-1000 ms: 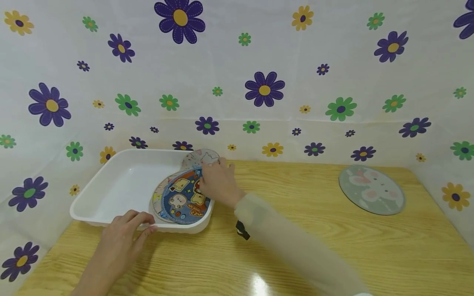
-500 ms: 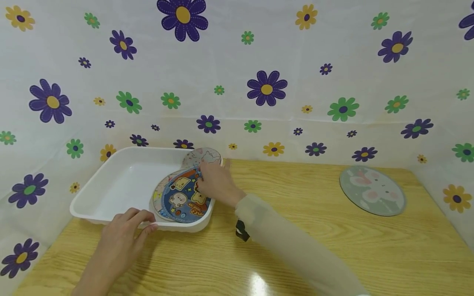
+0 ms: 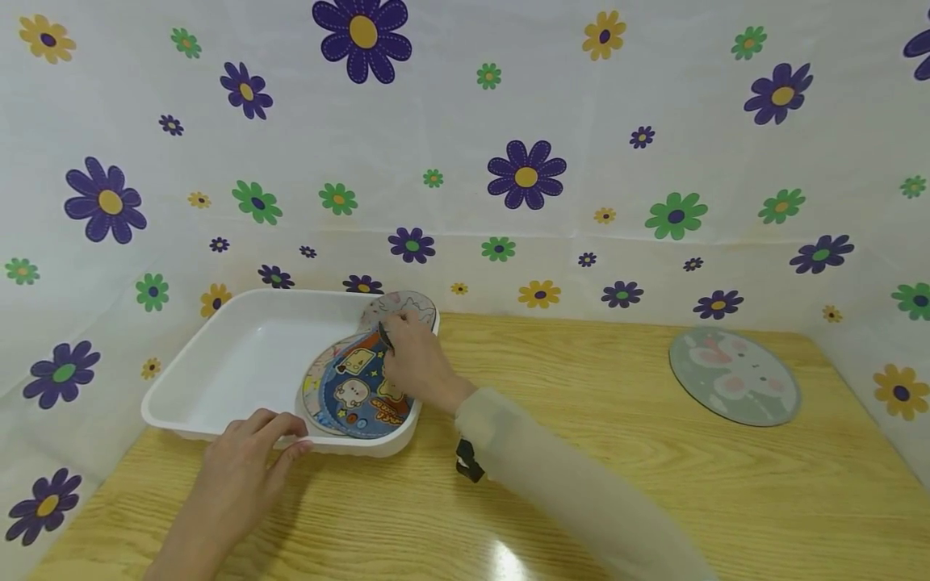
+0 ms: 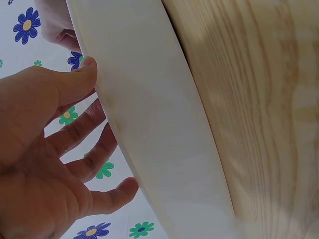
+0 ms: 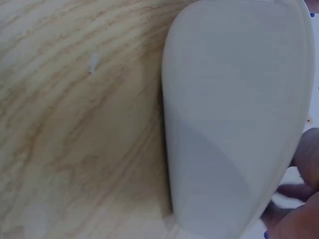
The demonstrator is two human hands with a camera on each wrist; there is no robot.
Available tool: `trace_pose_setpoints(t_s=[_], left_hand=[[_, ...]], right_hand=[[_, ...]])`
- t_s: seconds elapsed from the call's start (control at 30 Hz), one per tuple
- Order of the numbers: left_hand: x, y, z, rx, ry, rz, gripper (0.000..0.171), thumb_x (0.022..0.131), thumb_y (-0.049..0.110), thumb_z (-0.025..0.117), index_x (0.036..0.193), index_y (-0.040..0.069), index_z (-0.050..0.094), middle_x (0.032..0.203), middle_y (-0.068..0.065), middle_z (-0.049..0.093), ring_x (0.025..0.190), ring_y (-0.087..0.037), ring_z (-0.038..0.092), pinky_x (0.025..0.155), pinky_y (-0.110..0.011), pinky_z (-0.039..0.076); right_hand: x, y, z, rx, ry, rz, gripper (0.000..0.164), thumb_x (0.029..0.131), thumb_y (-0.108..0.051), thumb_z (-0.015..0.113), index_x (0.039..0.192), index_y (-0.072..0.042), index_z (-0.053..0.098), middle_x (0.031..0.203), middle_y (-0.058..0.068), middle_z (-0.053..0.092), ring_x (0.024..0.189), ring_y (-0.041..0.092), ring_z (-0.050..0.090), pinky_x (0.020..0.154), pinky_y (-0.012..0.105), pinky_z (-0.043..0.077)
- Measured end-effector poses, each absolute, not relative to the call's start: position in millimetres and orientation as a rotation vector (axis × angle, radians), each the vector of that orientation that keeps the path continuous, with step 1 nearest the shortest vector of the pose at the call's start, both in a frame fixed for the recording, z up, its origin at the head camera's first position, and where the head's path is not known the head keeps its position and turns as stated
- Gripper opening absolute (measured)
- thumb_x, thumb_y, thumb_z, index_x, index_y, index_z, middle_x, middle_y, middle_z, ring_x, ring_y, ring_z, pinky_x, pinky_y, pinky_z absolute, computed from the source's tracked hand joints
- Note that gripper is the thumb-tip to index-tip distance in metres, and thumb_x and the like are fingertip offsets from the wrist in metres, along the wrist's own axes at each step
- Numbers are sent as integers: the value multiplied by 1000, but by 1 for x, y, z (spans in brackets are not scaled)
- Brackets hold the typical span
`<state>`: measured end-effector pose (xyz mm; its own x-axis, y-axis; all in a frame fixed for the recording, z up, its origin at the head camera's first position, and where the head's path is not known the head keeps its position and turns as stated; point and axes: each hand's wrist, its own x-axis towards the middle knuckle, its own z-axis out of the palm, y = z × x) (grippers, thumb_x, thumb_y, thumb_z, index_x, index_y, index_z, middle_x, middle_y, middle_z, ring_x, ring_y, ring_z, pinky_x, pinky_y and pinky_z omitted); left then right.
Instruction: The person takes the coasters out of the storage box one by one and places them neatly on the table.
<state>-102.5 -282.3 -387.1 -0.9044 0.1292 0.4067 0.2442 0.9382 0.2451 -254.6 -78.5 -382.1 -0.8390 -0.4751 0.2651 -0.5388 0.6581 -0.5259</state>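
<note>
A white plastic tray (image 3: 218,355) stands at the left of the table in the head view. My left hand (image 3: 247,464) holds its near rim, fingers over the edge and thumb outside; the left wrist view shows that thumb (image 4: 79,79) at the rim. In the tray's right end, round mouse pads overlap: a blue one with cartoon food (image 3: 356,391) on top, a pale patterned one (image 3: 314,387) beneath, and another pale one (image 3: 417,305) at the back corner. My right hand (image 3: 421,363) pinches the blue pad's far edge, where a dark sliver shows; its palm covers the pad's right side.
A grey-green round mouse pad with a bunny print (image 3: 734,375) lies at the right back of the wooden table (image 3: 581,403). A white flower-print cloth (image 3: 450,145) hangs behind and at both sides.
My right hand has shifted slightly left along the blue mouse pad's far edge, and a dark edge now shows at its fingertips. My left hand stays on the tray rim.
</note>
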Motion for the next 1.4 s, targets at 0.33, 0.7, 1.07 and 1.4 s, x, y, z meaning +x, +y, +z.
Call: trace_pose_setpoints(t_s=[0.33,0.7,1.07,1.4], left_hand=[[-102,-281,-388,-281,-2676,-409,17,83,13,83,93,18,70,95,-5,71,87,-40,67,67,-60,51],[-102,-281,-388,-267,-2688,-414,17,83,14,83,93,18,70,96,-5,72,88,-41,67,68,-61,50],[-106,-281,-388,-275,-2671,-423,15,83,12,82,91,17,70,96,-6,72,88,-41,66,69,-61,51],[-112,-281,-389,-297,-2630,-426,16,82,11,83,89,17,70,92,-5,71,83,-39,66,64,-57,50]], right_hand=[[-255,-75,-369,736,-2859,979,21,89,2,63,109,5,68,93,15,75,62,10,62,48,14,47],[-251,-63,-359,697,-2837,1298,30,98,0,54,126,2,63,120,19,72,92,23,72,69,26,61],[-250,-47,-365,313,-2603,2200,42,98,9,51,138,-2,57,121,27,65,91,35,74,58,31,62],[-242,-35,-367,134,-2416,2594,51,98,11,48,148,-2,47,130,29,63,93,31,73,63,27,62]])
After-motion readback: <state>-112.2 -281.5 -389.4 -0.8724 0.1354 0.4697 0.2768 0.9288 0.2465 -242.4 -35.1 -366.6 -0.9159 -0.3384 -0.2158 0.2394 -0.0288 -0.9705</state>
